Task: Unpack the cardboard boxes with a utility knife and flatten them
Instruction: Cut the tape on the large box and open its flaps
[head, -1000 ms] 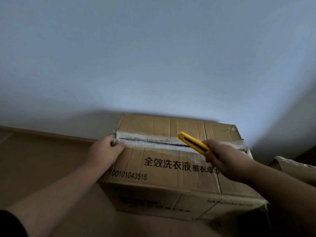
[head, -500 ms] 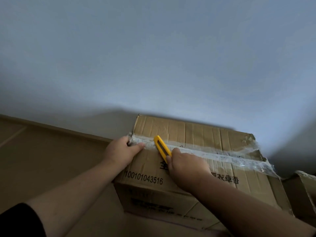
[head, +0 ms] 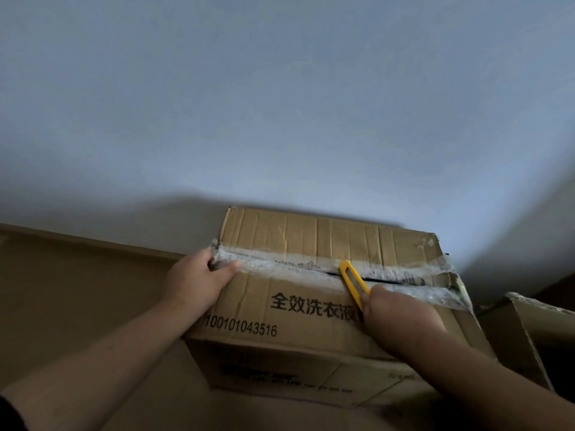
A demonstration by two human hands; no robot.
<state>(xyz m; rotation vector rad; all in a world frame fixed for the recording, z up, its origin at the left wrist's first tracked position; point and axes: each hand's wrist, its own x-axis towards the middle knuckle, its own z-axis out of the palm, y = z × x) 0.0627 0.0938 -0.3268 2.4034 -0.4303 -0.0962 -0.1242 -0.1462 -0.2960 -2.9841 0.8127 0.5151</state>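
Pale wall (head: 280, 104) behind. Left hand (head: 199, 278) flat, pressing cardboard box (head: 280, 315) corner. Right hand (head: 401, 318) clenched around yellow utility knife (head: 353, 279), tip seemingly in taped seam (head: 295, 265).

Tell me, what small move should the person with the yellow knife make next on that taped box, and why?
Probably draw the yellow utility knife further right along the tape seam. The right hand has its tip at the dark slit between the flaps, tape near the right end looks uncut, and the left hand steadies the cardboard box at its left end.
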